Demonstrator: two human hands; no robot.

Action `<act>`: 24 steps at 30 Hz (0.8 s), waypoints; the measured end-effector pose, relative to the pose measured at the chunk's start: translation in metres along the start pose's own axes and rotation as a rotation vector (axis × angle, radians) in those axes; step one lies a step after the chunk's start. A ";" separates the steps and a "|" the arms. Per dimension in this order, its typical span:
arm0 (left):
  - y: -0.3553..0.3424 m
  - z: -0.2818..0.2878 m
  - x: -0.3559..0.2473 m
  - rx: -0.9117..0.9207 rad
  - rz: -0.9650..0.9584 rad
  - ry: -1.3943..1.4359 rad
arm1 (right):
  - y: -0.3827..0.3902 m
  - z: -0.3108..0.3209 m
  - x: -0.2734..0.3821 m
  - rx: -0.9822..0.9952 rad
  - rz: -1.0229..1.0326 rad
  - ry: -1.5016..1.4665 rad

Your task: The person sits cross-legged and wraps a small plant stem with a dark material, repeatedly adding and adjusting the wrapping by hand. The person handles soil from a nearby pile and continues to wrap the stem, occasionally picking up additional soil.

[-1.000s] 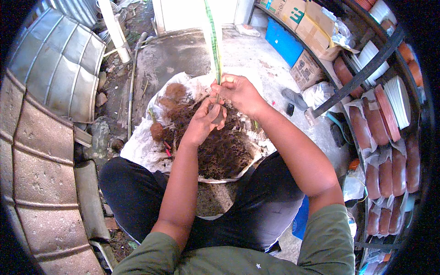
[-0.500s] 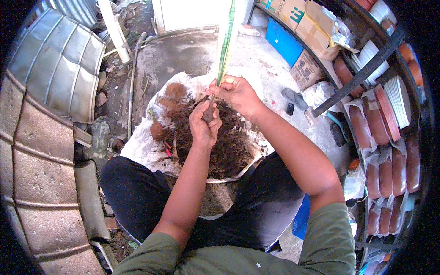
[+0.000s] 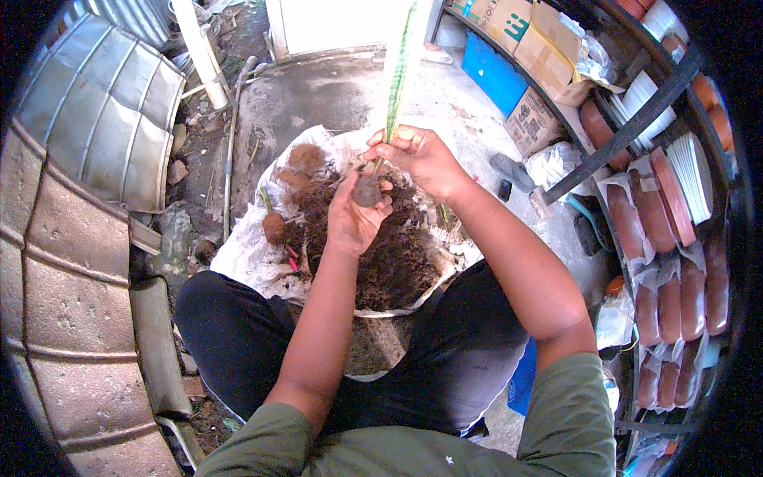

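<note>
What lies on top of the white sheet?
On the white sheet are dark soil, brown fibre, a brown ball with a green shoot, and small red objects. The left hand hides some soil; the sheet beneath the soil is covered.

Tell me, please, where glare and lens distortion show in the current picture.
In the head view, glare washes out the white rectangular panel beyond the long green-and-yellow leaf; in that same view, brown ribbed panels look bowed near the left rim.

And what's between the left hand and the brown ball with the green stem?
Dark, loose soil, seen in the head view between the left hand and the brown ball.
</note>
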State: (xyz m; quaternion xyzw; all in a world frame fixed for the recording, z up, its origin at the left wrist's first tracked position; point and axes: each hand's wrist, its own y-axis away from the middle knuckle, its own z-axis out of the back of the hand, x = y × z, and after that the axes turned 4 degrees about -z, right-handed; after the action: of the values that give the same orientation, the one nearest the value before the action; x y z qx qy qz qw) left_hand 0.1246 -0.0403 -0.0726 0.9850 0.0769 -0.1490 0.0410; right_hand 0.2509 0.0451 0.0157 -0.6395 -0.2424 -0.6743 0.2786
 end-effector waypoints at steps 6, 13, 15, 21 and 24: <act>-0.006 0.023 -0.004 0.192 0.244 0.132 | 0.001 -0.001 0.002 0.156 0.020 0.063; -0.008 0.025 0.000 0.077 0.168 0.034 | 0.005 -0.008 0.002 0.186 0.040 0.066; -0.007 0.027 0.004 0.050 0.101 -0.033 | 0.005 -0.010 0.001 0.190 0.048 0.081; -0.009 0.028 0.007 0.168 0.115 0.156 | 0.003 -0.019 0.000 0.093 0.008 0.064; 0.008 -0.014 0.007 -0.118 -0.035 0.021 | 0.005 -0.014 0.000 0.030 -0.045 0.076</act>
State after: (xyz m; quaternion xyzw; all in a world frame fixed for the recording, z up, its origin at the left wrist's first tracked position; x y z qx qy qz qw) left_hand 0.1367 -0.0458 -0.0608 0.9809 0.1029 -0.1347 0.0956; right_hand 0.2439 0.0323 0.0150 -0.6037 -0.2559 -0.7004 0.2820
